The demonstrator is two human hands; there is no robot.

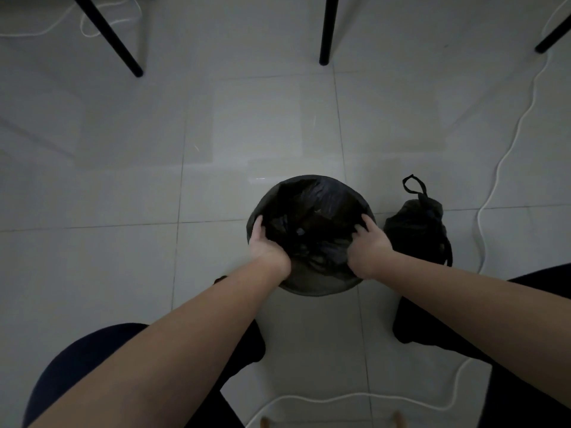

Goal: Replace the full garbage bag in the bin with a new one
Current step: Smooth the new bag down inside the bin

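The bin (312, 282) stands on the floor (123, 180), and a tied full bag (417, 230) rests just beside it. The left hand (268, 248) and right hand (367, 251) press the new bag (312, 205) over the rim, fingers closed on the plastic, probably so the liner stays open.

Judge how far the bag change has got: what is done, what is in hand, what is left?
Done: the full bag sits tied on the floor to the right of the bin. In hand: the left hand and right hand hold the new bag at the bin's rim, fitting it. Left: the near edge looks loose, so finish seating it, then take the full bag away.
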